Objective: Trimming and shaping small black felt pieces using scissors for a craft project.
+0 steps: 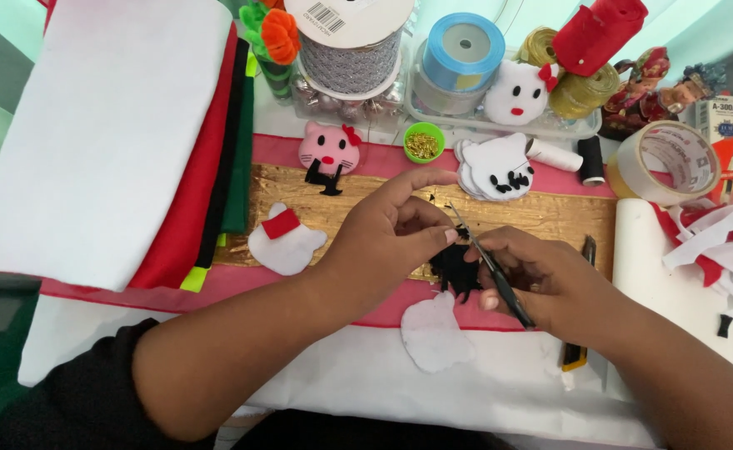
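The left hand [391, 229] pinches a scrap of black felt [454, 268] between thumb and fingertips, its index finger stretched out above the pinch. The right hand [546, 283] is clenched around the handles of small scissors [491, 267], whose blades point up toward the left fingertips and meet the felt's upper edge; the felt hangs between the two hands, just below the left thumb.

Directly under the fingers lies a plain white felt cat-head cutout [433, 333] on the white cloth. To the left of the left hand rests a white cat-head piece with a red bow [283, 240]. Beyond the left fingers sits a pink cat face [329, 148] with black scraps beneath it, and just past it a small green cup [424, 142] holding gold pins. Beyond the right hand lies a stack of white cat-head shapes [493, 167] topped with small black pieces. Farther back, a clear plastic tray [500, 125] holds a blue ribbon roll [464, 50], gold ribbon spools and a stuffed white cat head. A utility knife [576, 354] lies beside the right wrist.
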